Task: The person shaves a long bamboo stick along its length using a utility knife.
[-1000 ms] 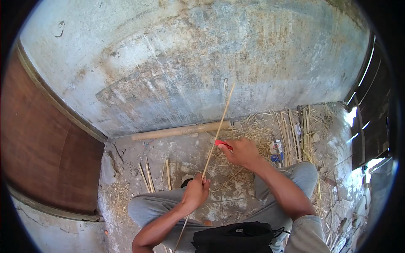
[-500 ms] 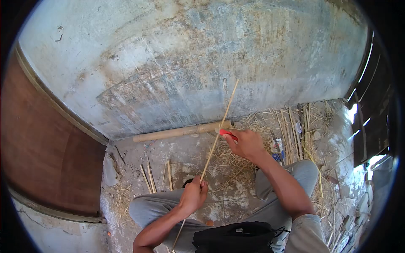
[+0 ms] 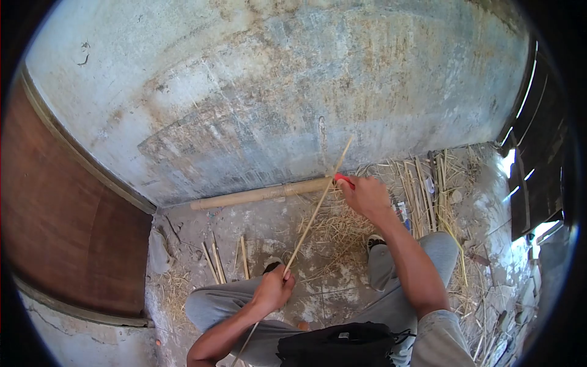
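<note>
A long, thin bamboo strip [image 3: 313,219] slants up and away from my lap. My left hand [image 3: 273,292] is closed around its lower part, near my left knee. My right hand [image 3: 369,197] grips a knife with a red handle [image 3: 346,180]. Its blade, small and hard to make out, meets the strip a little below the far tip. Behind my left hand, the strip's thin tail runs down past my left leg.
A thick bamboo pole [image 3: 263,197] lies along the foot of the stained wall [image 3: 293,98]. Shavings [image 3: 342,229] cover the floor between my feet. Split strips [image 3: 422,189] lie to the right, and shorter sticks [image 3: 218,260] beside my left knee. A brown door panel [image 3: 73,214] stands at left.
My right hand and the knife have moved slightly outward along the strip, up and to the right. The strip tilts further right, and my left hand sits slightly lower.
</note>
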Demonstrator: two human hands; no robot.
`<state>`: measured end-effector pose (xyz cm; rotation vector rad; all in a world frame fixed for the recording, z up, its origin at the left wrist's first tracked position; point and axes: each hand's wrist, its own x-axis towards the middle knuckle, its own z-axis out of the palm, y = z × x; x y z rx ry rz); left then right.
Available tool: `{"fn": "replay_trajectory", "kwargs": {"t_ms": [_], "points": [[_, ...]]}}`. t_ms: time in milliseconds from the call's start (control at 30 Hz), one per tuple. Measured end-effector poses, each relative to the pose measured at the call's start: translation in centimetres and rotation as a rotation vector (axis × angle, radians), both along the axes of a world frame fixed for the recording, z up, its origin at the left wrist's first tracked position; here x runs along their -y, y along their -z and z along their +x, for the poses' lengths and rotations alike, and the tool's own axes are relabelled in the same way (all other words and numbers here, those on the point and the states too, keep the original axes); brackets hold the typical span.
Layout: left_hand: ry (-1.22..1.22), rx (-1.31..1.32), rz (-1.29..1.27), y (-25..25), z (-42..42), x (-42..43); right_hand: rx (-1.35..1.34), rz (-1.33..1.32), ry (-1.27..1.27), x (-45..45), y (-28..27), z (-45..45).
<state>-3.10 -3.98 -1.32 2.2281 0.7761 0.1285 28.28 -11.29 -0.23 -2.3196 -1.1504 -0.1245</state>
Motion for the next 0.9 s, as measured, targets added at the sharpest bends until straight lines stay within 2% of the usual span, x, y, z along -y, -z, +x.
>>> {"fn": "replay_trajectory", "kwargs": {"t_ms": [133,367,433,467,533,633,833,900], "points": [[0.013,-0.048,-0.076,0.1,-0.2,0.1,0.073,-0.073,0.122,0.4,0.3,0.7],[0.018,-0.032,-0.099,0.8,-0.3,-0.1,0.066,-0.109,0.174,-0.1,0.9,1.4],[0.019,-0.042,-0.092,1.2,-0.6,0.0,0.012,-0.175,0.360,0.0,1.5,3.1],[0.039,-0.049,-0.101,1.4,-0.9,0.2,0.008,-0.174,0.361,0.3,1.6,3.8],[0.063,-0.059,-0.109,1.5,-1.2,0.0,-0.081,-0.063,0.446,1.2,0.3,4.2],[0.052,-0.046,-0.158,1.7,-1.0,-0.5,-0.090,0.053,0.318,0.9,-1.4,1.5],[0.007,0.133,-0.308,1.1,1.0,-0.4,-0.283,0.035,0.015,0.5,-3.4,-3.5],[-0.053,0.172,-0.624,0.2,1.5,-0.7,-0.294,0.038,-0.011,0.4,-2.6,-4.0]]}}
